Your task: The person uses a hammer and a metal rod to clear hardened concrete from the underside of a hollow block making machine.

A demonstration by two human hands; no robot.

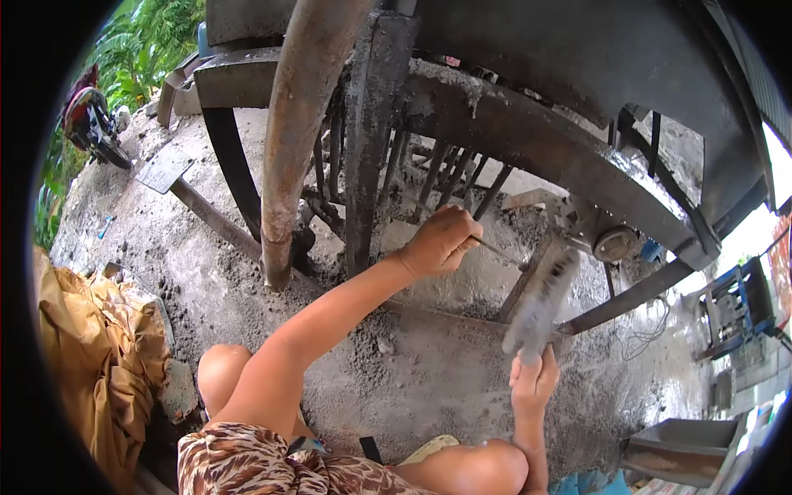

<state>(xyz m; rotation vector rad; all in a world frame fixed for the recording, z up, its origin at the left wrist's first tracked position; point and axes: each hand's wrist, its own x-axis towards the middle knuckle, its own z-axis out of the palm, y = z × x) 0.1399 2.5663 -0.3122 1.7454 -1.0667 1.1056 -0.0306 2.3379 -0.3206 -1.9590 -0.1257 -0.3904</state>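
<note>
My left hand (445,241) is closed around a thin metal rod (501,252), reaching in below the dark steel beam of a machine (511,124). The rod points right, toward the machine's lower parts. Lower and to the right, my right hand (535,381) is closed on the lower end of a long grey brush-like tool (540,305). Motion smears this tool, though dark tufts show near its upper end. It tilts up toward a round metal part (615,245) on the machine. Several dark upright bars (445,177) stand just beyond my left hand.
A rusty pipe (297,124) rises at the left of the machine. A shovel-like flat plate on a bar (165,169) lies on the dusty ground. A tan tarp (99,355) is heaped at left. At right are a blue metal frame (738,305) and a dark trough (685,450).
</note>
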